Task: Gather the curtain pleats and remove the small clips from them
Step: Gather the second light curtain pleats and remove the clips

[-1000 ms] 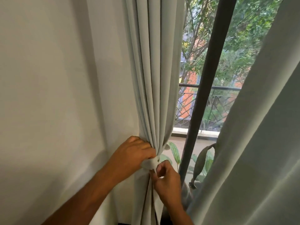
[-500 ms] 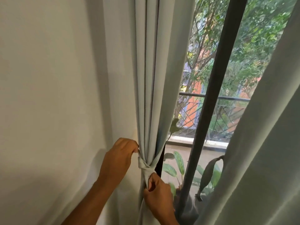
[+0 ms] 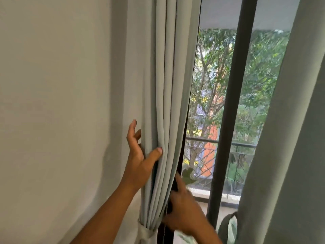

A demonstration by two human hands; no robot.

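Observation:
A pale grey-green curtain [image 3: 168,88] hangs in gathered pleats beside the wall. A fabric tie-back [image 3: 146,232] wraps the pleats near the bottom edge of the view. My left hand [image 3: 139,161] reaches behind the curtain's left edge, fingers straight, thumb pressing on the front folds. My right hand [image 3: 182,213] is blurred at the curtain's right edge, fingers up along the dark inner side. No small clips show in this view.
A plain wall [image 3: 61,111] fills the left. A dark window frame post [image 3: 228,111] stands right of the curtain, with a balcony railing [image 3: 237,146] and trees outside. A second curtain panel [image 3: 290,147] hangs at the right. A plant leaf [image 3: 226,226] shows below.
Both hands left the tie-back and moved up the curtain. The view tilted upward, so the tie-back now sits at the bottom edge. My left hand went from gripping to spread along the folds.

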